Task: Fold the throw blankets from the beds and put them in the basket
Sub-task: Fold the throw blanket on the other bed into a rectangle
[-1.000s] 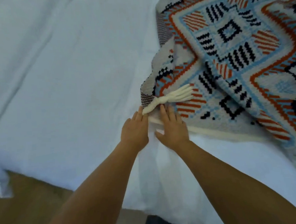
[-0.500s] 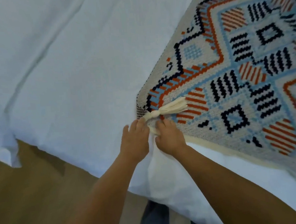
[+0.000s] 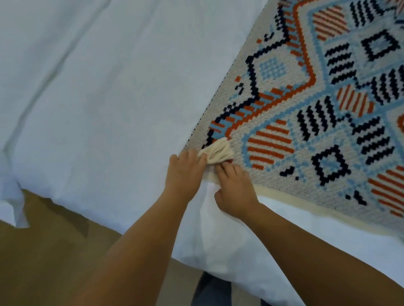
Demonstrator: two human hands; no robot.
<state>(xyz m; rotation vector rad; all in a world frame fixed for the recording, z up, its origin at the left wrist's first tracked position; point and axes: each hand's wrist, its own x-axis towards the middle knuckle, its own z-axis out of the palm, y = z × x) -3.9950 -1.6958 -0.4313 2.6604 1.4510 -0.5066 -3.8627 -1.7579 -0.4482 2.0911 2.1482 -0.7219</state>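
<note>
A knitted throw blanket (image 3: 330,102) with orange, blue and black geometric patterns and a cream border lies spread flat on the white bed (image 3: 102,92), filling the right half of the view. Its near-left corner carries a cream tassel (image 3: 217,152), bunched on top of the weave. My left hand (image 3: 183,175) grips that corner right beside the tassel, fingers curled over the edge. Touching the same corner from the right, my right hand (image 3: 236,193) pinches the cream border with curled fingers. No basket is in view.
The bed's white sheet hangs over the near edge, with a loose flap (image 3: 15,206) at the left. Brown wooden floor (image 3: 38,269) shows below the bed. My legs in blue trousers (image 3: 209,296) stand against the bed edge.
The folded-over blanket corner has been laid out flat. The tassel has gone from stretched out to bunched under my left fingers. Both hands stay at the corner.
</note>
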